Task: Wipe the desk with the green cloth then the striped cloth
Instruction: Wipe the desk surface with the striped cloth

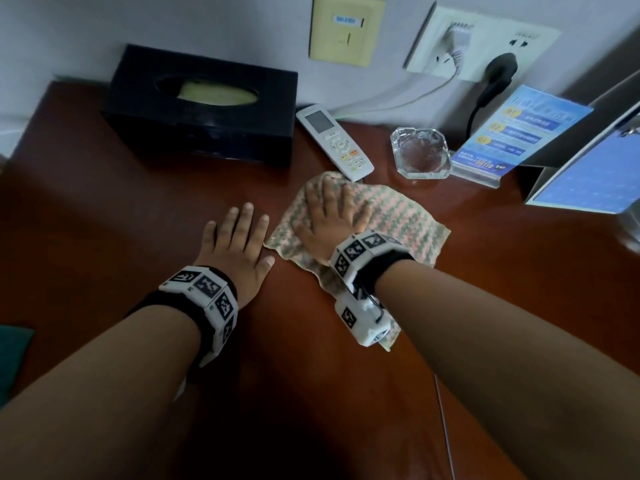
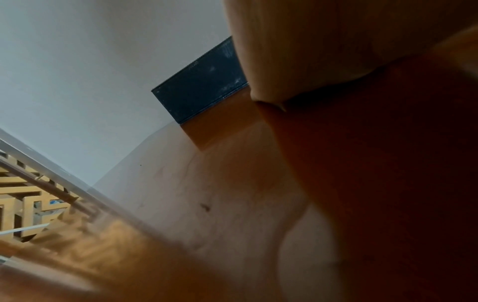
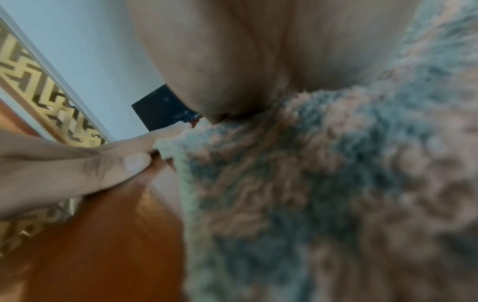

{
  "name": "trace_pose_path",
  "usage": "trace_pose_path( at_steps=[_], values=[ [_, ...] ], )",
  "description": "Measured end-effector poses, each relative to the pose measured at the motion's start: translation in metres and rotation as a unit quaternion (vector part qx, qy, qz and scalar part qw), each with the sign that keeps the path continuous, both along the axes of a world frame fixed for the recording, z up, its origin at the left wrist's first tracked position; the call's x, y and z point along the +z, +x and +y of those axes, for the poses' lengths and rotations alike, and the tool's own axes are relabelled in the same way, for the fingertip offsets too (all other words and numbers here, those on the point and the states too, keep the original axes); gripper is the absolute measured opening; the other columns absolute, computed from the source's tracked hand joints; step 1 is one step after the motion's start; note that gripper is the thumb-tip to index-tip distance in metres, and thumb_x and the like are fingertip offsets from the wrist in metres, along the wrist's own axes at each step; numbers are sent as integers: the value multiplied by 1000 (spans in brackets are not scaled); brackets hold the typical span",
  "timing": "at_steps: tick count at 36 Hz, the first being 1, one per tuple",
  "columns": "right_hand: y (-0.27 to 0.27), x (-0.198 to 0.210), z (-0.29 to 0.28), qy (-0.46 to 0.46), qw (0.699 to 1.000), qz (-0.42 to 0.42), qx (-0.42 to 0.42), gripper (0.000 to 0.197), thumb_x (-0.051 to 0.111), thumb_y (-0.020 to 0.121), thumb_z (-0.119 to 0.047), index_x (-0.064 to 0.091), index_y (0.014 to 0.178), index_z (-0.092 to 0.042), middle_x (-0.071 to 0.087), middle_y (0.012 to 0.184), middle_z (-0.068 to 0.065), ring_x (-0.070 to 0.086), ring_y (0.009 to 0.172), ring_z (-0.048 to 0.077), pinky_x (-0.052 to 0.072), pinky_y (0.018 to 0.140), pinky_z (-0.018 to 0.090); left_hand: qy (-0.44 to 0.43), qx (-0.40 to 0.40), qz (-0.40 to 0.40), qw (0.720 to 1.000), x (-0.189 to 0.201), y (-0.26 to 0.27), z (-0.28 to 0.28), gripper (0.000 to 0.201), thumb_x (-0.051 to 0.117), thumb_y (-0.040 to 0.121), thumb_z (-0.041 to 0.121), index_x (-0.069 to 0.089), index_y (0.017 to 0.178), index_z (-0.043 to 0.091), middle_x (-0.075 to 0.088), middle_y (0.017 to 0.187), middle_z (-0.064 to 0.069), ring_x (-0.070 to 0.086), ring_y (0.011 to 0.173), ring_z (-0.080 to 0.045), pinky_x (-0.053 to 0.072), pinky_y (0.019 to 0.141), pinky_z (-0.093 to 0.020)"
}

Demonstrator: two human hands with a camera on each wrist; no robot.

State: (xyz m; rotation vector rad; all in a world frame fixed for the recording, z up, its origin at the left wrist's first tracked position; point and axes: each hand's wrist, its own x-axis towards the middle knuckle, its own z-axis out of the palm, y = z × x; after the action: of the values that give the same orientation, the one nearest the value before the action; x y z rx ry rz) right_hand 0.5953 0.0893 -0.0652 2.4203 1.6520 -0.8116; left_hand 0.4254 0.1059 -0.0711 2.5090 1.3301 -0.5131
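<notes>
The striped cloth (image 1: 398,220), fuzzy with pink and green bands, lies spread on the reddish-brown desk (image 1: 121,220). My right hand (image 1: 332,216) presses flat on its left part with fingers straight; the right wrist view shows the palm (image 3: 232,61) on the cloth (image 3: 323,183). My left hand (image 1: 239,244) lies flat on the bare desk just left of the cloth, its thumb beside the cloth's left corner. In the left wrist view the left palm (image 2: 336,51) sits on the desk (image 2: 207,194). A dark green cloth (image 1: 14,355) shows at the far left edge.
A black tissue box (image 1: 204,105) stands at the back left. A white remote (image 1: 334,147) lies just beyond the striped cloth, with a glass ashtray (image 1: 420,152) and blue sign stands (image 1: 519,133) to the right. Cables hang from wall sockets (image 1: 481,43).
</notes>
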Motion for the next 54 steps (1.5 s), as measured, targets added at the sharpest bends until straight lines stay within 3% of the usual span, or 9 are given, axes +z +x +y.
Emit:
trace_pose_path(
  at_steps=[3,10,17,23,29,37,42,49,54],
  values=[
    [1,1,13,-5,1000,-4,17,67,24,98,-54,-12,150,-34,-26,156,-8,-29,141,28,-19,105,62,0,-5,14,1000,-3,-1,0,73,-24,67,53,-32,133,23,-24,155,-6,-17,144,-23,-4,115,-46],
    [3,-3,1,20,999,-8,25,66,26,97,-54,-8,150,-36,-22,157,-10,-27,142,23,-20,107,57,-4,-11,28,1000,0,-2,1,70,-23,70,53,-33,132,22,-25,155,-6,-18,144,-24,-4,115,-47],
    [52,-5,-63,12,998,5,59,65,30,96,-56,-6,148,-45,-22,156,-14,-27,142,19,-16,110,55,13,-19,40,999,1,0,-1,65,11,98,47,-21,147,18,-22,156,-8,-15,144,-25,-2,117,-47],
    [121,1,-74,5,995,-19,-94,67,33,94,-60,-6,147,-48,-22,156,-14,-24,143,19,-9,113,56,8,-18,44,999,1,1,-1,64,4,96,49,-22,147,18,-24,155,-8,-17,144,-25,-2,117,-47],
    [110,1,-66,10,986,-6,-164,67,29,95,-60,-8,149,-43,-27,155,-10,-28,142,23,-3,112,63,3,-16,56,998,0,2,1,64,8,98,47,-25,145,19,-27,154,-7,-20,143,-24,-3,117,-46],
    [40,-7,-54,2,1000,-24,18,68,22,93,-64,-11,148,-41,-31,154,-4,-34,138,29,-19,107,62,13,-12,35,999,-1,1,1,65,14,98,47,-19,148,20,-22,156,-6,-16,144,-24,-3,117,-46],
    [54,-7,-63,10,997,-13,73,63,24,93,-64,-7,146,-50,-30,154,-11,-32,140,21,-19,109,59,35,-16,37,999,-1,1,-1,66,15,98,48,-16,149,19,-19,157,-7,-12,145,-25,0,117,-46],
    [110,-5,-89,12,998,-28,-50,64,27,91,-67,-4,145,-52,-25,156,-12,-28,142,22,-15,111,59,33,-15,58,998,3,3,-3,64,10,98,47,-19,148,19,-21,156,-7,-14,145,-24,0,118,-45],
    [66,-8,-139,2,999,-36,22,67,22,91,-66,-17,143,-51,-34,152,-7,-33,139,28,-14,108,63,47,-23,90,995,8,5,-8,63,7,99,46,-19,147,16,-21,156,-9,-13,145,-24,1,118,-46]
  ],
)
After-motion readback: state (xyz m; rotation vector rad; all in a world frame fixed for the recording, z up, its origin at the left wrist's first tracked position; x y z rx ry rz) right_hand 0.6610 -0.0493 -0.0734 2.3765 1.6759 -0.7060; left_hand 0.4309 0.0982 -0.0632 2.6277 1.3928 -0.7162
